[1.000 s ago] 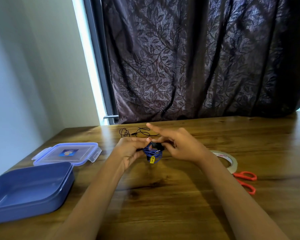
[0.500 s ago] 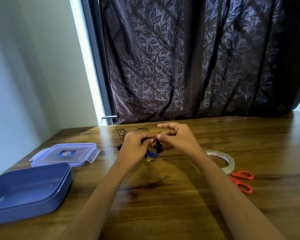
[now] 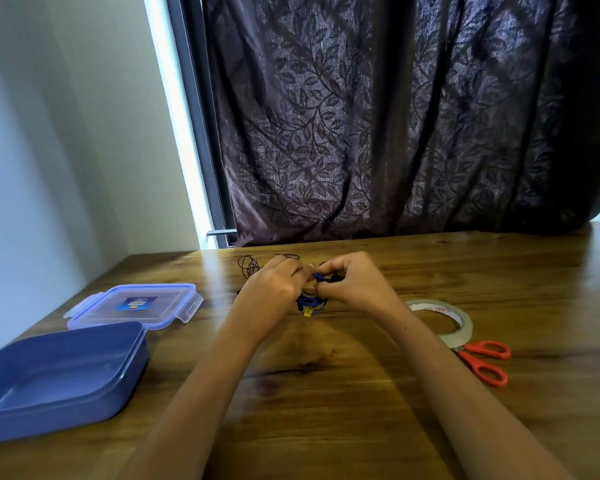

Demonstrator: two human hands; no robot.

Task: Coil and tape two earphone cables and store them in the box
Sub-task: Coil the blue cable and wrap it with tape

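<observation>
A blue earphone cable [image 3: 309,301] (partly coiled) is pinched between left hand [image 3: 274,289] and right hand [image 3: 355,284], above the table's [image 3: 326,393] middle.

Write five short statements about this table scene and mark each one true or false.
1. Both the left hand and the right hand hold the blue earphone cable. True.
2. A coiled cable already lies in the box. False: no cable shows inside it.
3. The lid is snapped onto the box. False: it lies flat on the table just behind the open box.
4. The tape roll lies next to the orange-handled scissors. True.
5. The black earphone cable lies on the table beyond the hands. True.
</observation>
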